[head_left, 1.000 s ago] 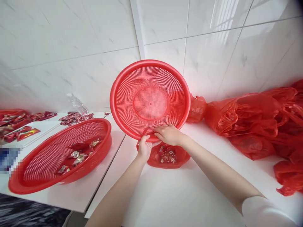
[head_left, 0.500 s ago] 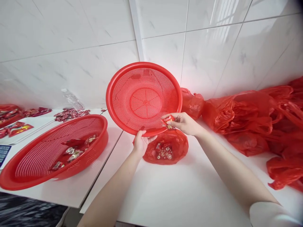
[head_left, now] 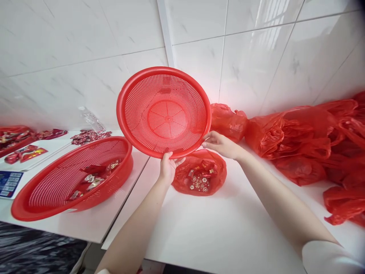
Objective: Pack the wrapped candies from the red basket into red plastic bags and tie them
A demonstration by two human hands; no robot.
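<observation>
Two bare hands over a white bench (head_left: 211, 232), forearms reaching in from the near edge. Left hand (head_left: 167, 167): thumb over the lower rim of a red mesh basket (head_left: 168, 118), fingers underneath, rim pinched between. Right hand (head_left: 224, 146): fingers half curled, thumb apart, nothing visible in the grasp; fingertips at the basket's lower right rim, touching or just short, cannot tell.

Just below the hands, on the bench: an open red plastic bag (head_left: 220, 173), mouth upward, with printed packets (head_left: 199, 183) inside. Probably thin, limp, slippery film; best taken by the mouth edge, gently, for fear of tearing.

Basket aloft above the bag's far side, tilted up, hollow toward the camera. Probably light, fairly stiff, smooth; likely to swivel in a one-handed pinch. Best hold: thick rolled rim, at two well-separated places.

To the left, on the bench: a second red basket (head_left: 42, 190), a few wrapped packets (head_left: 95, 180) inside. Farther right: a heap of red bags (head_left: 299, 140), apparently filled. Farther left: a pile of patterned packets (head_left: 89, 137) beside a leaning clear bottle (head_left: 91, 118). Behind everything: pale tiled wall (head_left: 85, 34).
</observation>
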